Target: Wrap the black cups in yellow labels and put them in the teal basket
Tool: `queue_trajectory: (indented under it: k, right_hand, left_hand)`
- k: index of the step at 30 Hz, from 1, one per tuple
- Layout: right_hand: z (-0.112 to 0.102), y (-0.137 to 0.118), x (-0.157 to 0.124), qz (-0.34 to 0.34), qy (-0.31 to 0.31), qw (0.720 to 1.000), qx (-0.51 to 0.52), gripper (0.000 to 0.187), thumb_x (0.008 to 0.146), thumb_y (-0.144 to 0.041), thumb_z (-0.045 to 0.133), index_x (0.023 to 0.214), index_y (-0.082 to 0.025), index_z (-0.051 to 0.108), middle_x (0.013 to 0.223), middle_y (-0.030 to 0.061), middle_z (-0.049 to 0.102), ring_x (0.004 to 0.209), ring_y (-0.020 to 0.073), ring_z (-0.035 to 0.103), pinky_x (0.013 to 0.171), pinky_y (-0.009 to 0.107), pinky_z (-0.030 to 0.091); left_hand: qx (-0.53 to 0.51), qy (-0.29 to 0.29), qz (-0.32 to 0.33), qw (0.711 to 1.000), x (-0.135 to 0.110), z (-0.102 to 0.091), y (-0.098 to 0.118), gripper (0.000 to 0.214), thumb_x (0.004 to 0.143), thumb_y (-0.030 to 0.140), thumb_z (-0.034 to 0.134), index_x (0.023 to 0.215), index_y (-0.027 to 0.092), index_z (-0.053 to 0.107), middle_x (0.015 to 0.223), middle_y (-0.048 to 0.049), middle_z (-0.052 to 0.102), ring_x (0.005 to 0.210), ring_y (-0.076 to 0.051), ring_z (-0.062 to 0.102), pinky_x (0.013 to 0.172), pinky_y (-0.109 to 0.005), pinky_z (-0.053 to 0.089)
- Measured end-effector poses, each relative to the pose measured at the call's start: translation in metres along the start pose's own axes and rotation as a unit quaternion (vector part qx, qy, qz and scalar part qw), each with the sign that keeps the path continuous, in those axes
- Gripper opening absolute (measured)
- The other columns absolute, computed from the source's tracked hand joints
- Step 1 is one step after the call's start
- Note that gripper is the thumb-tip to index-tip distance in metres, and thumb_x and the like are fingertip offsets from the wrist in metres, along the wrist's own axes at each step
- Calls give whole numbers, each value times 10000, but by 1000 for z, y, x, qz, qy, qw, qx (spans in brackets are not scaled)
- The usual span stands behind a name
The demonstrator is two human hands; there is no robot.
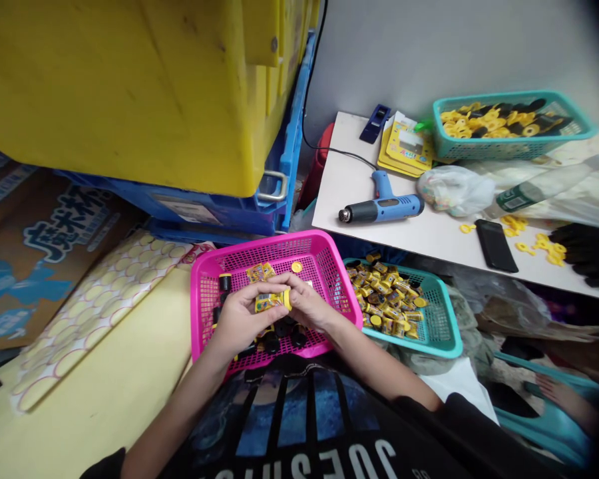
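A small yellow-labelled bottle (267, 301) with a yellow cap lies sideways between my two hands. My left hand (239, 318) is closed around its label end. At the cap end, the fingers of my right hand (305, 307) are wrapped round the bottle's top. Both hands hover over a pink plastic basket (347, 293). Inside it are several black bottles (298, 336) with dark bodies, a loose yellow cap (296, 267) and some printed yellow labels (260, 271). My palms and fingers hide part of the basket's contents.
Right of the pink basket, a teal basket (449, 326) holds many labelled bottles. On the white table (329, 199) are a blue heat gun (384, 207), a phone (496, 246) and another teal basket (509, 148) of yellow parts. Sticker sheets (110, 299) lie left; a yellow crate (130, 86) towers ahead.
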State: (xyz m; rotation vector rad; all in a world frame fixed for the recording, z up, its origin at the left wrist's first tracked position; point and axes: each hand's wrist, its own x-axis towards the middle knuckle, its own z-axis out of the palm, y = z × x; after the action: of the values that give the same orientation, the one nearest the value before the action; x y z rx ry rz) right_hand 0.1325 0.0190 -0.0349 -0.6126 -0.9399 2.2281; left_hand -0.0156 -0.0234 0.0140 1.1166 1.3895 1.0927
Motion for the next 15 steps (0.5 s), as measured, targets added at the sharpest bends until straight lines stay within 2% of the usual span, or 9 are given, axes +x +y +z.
queue_trajectory:
  k: [2,5,8,10,11,12,13,14,15]
  right_hand:
    - [-3,6,0,-6,-3,1000,-11,618,630,-654,757,1037,-215,602,1060,57,645,884,176,625,742,281,483]
    - [-4,12,0,-40,14,997,-57,544,721,-631,704,1059,-217,600,1072,54,629,942,180,616,793,291,481]
    - [-3,5,-8,-68,58,991,-104,474,794,-595,651,1090,-230,590,993,34,628,857,164,616,758,297,498]
    - [-4,-12,-24,-92,97,977,-164,449,786,-570,668,1071,-230,597,898,19,628,767,158,608,709,299,505]
    - [-6,-24,-37,-113,127,962,-216,422,783,-544,682,1053,-229,606,881,20,631,754,161,607,708,304,506]
    - [-9,-38,-53,-137,169,934,-282,383,788,-508,689,1036,-225,616,891,30,640,768,168,610,726,314,506]
    - [-13,-54,-72,-161,219,894,-356,340,808,-469,678,1038,-226,622,945,50,654,812,181,617,761,331,506]
    - [-20,-69,-93,-179,286,835,-434,305,835,-444,646,1048,-227,627,995,68,659,832,190,616,774,347,503]
    - [-28,-84,-113,-178,354,765,-508,287,856,-424,614,1060,-223,631,1023,86,661,837,203,614,786,369,501]
  left_hand:
    - [16,4,3,1000,-1,-2,-2,249,620,300,811,839,201,747,812,-39,753,698,-186,678,646,-301,556]
    - [47,-15,31,998,2,-7,-4,248,666,316,788,887,210,745,876,-48,756,751,-196,687,720,-332,562]
    - [119,-37,142,982,8,-5,0,197,713,312,769,900,251,752,978,-59,737,933,-231,670,894,-408,525]
    - [162,-40,210,963,12,1,4,241,718,297,775,958,282,752,1107,-64,687,1088,-251,612,993,-439,468]
    - [173,-44,225,958,14,4,5,309,715,295,781,1021,297,738,1179,-64,649,1147,-258,579,1015,-441,454]
    - [174,-48,228,957,15,7,6,378,719,296,781,1090,308,714,1245,-63,607,1179,-258,558,1017,-433,456]
    - [165,-51,224,959,16,9,6,420,734,301,770,1146,314,686,1293,-61,570,1180,-251,556,1007,-419,468]
    - [150,-48,216,964,18,9,5,424,758,306,747,1175,312,667,1318,-58,551,1150,-235,574,990,-404,484]
    - [131,-38,204,969,19,8,4,393,789,309,716,1178,304,660,1320,-56,549,1100,-215,598,966,-387,502]
